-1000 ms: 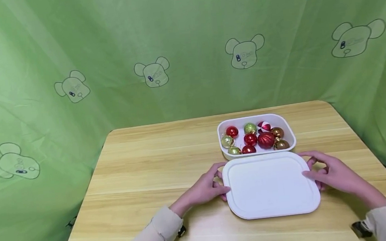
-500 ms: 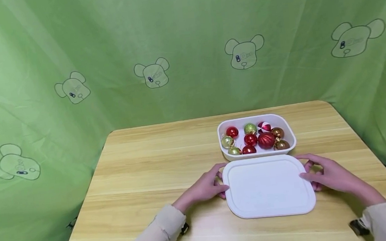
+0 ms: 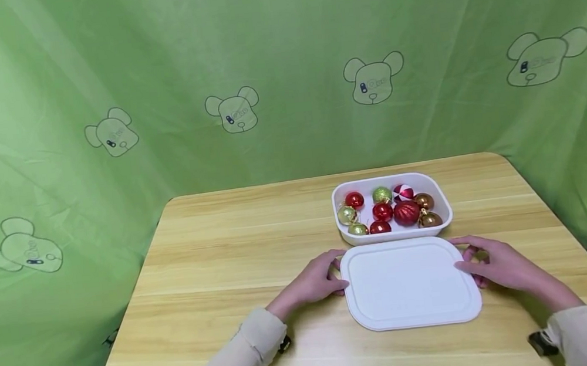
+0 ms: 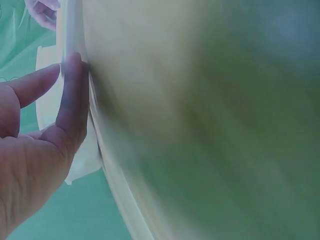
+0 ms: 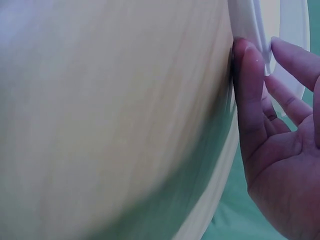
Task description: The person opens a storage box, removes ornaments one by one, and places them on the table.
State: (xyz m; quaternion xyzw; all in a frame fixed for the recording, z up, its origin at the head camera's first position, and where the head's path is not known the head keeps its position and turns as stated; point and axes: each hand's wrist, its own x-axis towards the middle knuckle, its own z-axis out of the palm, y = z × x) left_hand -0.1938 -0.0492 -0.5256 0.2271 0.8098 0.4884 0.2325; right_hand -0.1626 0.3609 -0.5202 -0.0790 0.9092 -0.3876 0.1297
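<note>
A flat white lid with rounded corners lies level in front of the open white box, its far edge close to the box. My left hand pinches the lid's left edge, thumb above and fingers at the side and underneath. At the opposite edge, my right hand holds it the same way. In the left wrist view, the fingers of the left hand sit between lid and tabletop. The right wrist view has the thumb of the right hand at the lid's rim and fingertips below it.
Shiny Christmas baubles fill much of the box, among them a ridged red bauble, a green glitter bauble and a brown bauble. The wooden table has rounded far corners. A green curtain with bear-head prints hangs around it.
The lid has come down a little, and its right end has shifted slightly left, the right hand with it. Both hands keep their grip; the box and baubles stay put.
</note>
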